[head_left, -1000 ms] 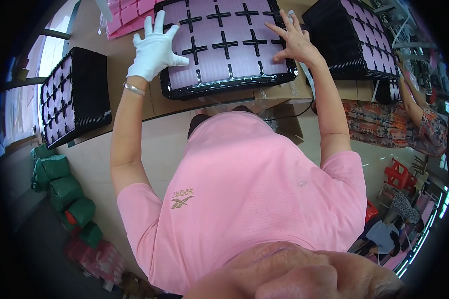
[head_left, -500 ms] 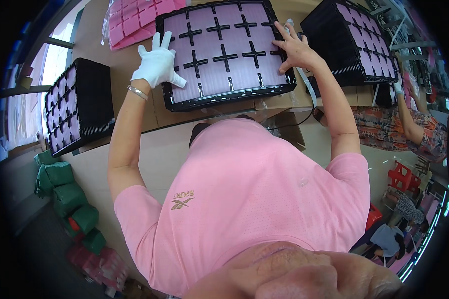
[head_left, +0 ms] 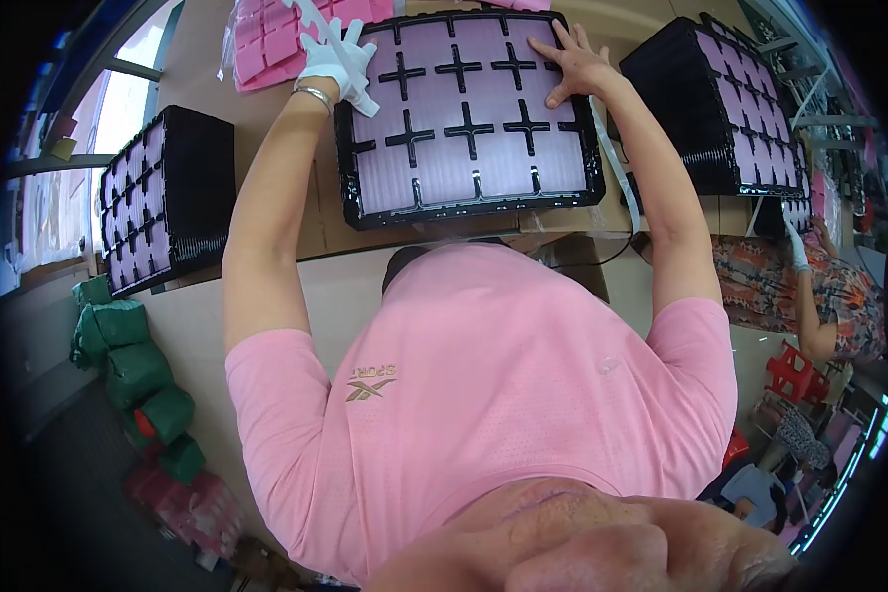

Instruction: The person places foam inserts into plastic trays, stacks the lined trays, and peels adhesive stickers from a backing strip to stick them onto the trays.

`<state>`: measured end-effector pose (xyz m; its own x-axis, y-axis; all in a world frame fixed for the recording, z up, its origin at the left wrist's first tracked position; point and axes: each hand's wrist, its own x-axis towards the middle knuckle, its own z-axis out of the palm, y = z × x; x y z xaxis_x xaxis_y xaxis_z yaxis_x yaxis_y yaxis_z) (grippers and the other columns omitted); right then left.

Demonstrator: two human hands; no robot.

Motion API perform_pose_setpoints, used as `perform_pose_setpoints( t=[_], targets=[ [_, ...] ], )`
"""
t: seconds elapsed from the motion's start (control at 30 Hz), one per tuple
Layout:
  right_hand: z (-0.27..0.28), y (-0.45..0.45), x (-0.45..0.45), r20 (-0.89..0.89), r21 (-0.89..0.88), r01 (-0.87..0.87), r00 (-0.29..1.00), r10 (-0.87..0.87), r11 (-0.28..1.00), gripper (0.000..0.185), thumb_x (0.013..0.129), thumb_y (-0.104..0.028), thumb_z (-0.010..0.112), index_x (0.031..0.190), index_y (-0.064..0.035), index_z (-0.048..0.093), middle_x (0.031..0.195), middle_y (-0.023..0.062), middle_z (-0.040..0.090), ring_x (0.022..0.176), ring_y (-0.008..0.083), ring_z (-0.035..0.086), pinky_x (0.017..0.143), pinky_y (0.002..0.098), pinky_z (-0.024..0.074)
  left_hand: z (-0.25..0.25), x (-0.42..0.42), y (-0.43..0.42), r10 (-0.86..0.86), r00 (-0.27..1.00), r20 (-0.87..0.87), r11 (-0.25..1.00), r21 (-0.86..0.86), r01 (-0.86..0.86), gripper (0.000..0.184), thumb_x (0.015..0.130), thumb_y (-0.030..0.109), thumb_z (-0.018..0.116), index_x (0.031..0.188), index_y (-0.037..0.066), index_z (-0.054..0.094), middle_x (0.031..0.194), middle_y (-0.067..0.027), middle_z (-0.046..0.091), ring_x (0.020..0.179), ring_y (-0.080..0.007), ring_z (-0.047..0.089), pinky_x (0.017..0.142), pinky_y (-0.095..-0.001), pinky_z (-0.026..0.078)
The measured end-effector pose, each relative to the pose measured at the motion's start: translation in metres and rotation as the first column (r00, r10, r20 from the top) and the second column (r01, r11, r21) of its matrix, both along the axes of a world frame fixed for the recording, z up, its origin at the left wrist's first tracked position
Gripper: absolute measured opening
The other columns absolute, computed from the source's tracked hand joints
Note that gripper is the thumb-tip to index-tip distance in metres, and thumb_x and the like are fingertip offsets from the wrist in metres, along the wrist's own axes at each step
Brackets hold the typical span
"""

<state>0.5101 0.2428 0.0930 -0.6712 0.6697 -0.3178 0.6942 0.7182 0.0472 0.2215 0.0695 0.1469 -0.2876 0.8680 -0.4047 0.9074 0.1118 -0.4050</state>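
Note:
A black-framed lilac panel with black cross-shaped pieces [head_left: 483, 168] lies in front of me on the table. My left hand [head_left: 337, 61], in a white glove, is at the panel's far left corner with its fingers spread. A pale strip [head_left: 311, 18] runs across that hand; whether the fingers grip it I cannot tell. My bare right hand [head_left: 580, 67] rests with fingers apart over the panel's far right edge. A whitish strap [head_left: 617, 163] hangs down beside the panel's right side.
Black boxes with similar lilac faces stand at left [head_left: 199, 192] and right [head_left: 681, 109]. Pink grid-patterned sheets [head_left: 266, 44] lie at the far left of the brown tabletop [head_left: 301, 222]. Green bundles [head_left: 133, 370] are stacked on the floor. A co-worker [head_left: 760, 281] is at right.
My left hand has moved up and right toward the panel's far corner, and a pale strip now shows across it. The panel sits slightly further right and lower in view. My right hand stays near its right edge.

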Motion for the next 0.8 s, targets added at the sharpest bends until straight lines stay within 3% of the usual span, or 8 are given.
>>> perform_pose_setpoints(
  t=[0.1,0.17,0.23,0.37,0.43,0.5,0.73,0.8],
  targets=[
    [0.027,-0.007,-0.007,0.028,0.028,-0.001,1.0,0.0,1.0,0.12,0.044,-0.03,0.09,0.145,-0.0385,0.027,0.157,0.0049,0.008,0.144,0.0351,0.004,0.103,0.0704,0.0202,-0.015,-0.008,0.003,-0.016,1.0,0.01,0.999,0.03,0.016,0.114,0.049,0.049,0.085,0.145,0.018,0.032,0.155,-0.012,0.012,0.142,-0.037,0.01,0.103,-0.0699,0.02],
    [0.078,-0.032,-0.01,0.133,-0.084,0.024,0.991,-0.013,0.996,0.077,0.064,-0.033,0.081,0.134,-0.0196,0.051,0.155,0.017,0.011,0.141,0.0369,0.014,0.108,0.0567,0.023,-0.003,0.004,-0.003,-0.027,0.999,-0.047,0.997,0.069,0.03,0.104,0.052,0.045,0.084,0.142,0.021,0.038,0.154,-0.0138,0.018,0.141,-0.0382,0.017,0.101,-0.0702,0.022],
    [0.055,-0.013,-0.008,0.142,-0.12,0.015,0.99,0.002,0.993,0.105,0.058,-0.04,0.084,0.147,-0.0261,0.029,0.157,0.0134,-0.003,0.144,0.0371,-0.001,0.108,0.0642,0.0172,0.007,0.013,-0.001,-0.033,0.997,0.073,0.991,0.13,0.023,0.097,0.037,0.048,0.087,0.118,0.003,0.059,0.149,-0.0213,0.024,0.139,-0.0451,0.011,0.105,-0.0725,0.007],
    [0.05,-0.014,0.014,0.077,0.013,-0.067,0.995,0.065,0.998,0.094,0.056,-0.03,0.085,0.14,-0.0197,0.042,0.156,0.0152,0.005,0.142,0.04,0.005,0.105,0.0666,0.021,0.018,0.022,-0.013,-0.127,0.991,-0.044,0.943,0.304,0.135,0.102,0.041,0.045,0.087,0.128,0.006,0.051,0.147,-0.0216,0.028,0.139,-0.0423,0.019,0.106,-0.0689,0.015],
    [0.05,-0.024,0.04,-0.245,-0.041,-0.071,0.968,0.059,0.997,0.091,0.055,-0.028,0.085,0.137,-0.0163,0.046,0.155,0.0169,0.007,0.141,0.0427,0.005,0.103,0.0687,0.0224,0.078,0.069,-0.037,0.099,0.985,0.138,0.952,0.277,-0.134,0.079,0.062,0.029,0.082,0.13,0.008,0.049,0.15,-0.0206,0.023,0.141,-0.0361,0.016,0.109,-0.0603,0.018],
    [0.051,-0.043,0.062,-0.223,-0.062,-0.074,0.973,0.058,0.995,0.094,0.055,-0.029,0.086,0.138,-0.0155,0.043,0.155,0.0197,0.007,0.14,0.0461,0.004,0.103,0.0697,0.0214,0.025,0.03,-0.043,0.009,0.994,0.108,0.931,0.361,-0.047,0.114,0.048,0.049,0.086,0.145,0.018,0.033,0.156,-0.0127,0.011,0.142,-0.0375,0.011,0.103,-0.0694,0.021],
    [0.039,-0.08,0.072,-0.15,-0.109,-0.111,0.984,0.094,0.988,0.108,0.05,-0.034,0.088,0.143,-0.0174,0.036,0.154,0.0227,0.005,0.14,0.048,0.003,0.102,0.0701,0.0202,0.009,0.065,-0.079,-0.06,0.996,0.064,0.985,0.163,0.049,0.117,0.044,0.051,0.086,0.144,0.019,0.034,0.155,-0.013,0.016,0.142,-0.036,0.015,0.1,-0.0702,0.023],
    [0.011,-0.071,0.082,-0.203,0.022,-0.067,0.977,0.07,0.998,0.115,0.046,-0.029,0.089,0.145,-0.0274,0.03,0.156,0.0114,0.009,0.142,0.0394,0.006,0.102,0.0702,0.0218,0.005,0.063,-0.08,-0.06,0.995,0.081,0.976,0.211,0.042,0.116,0.045,0.047,0.087,0.144,0.02,0.033,0.155,-0.0122,0.016,0.142,-0.0348,0.016,0.101,-0.0698,0.023]
  ],
)
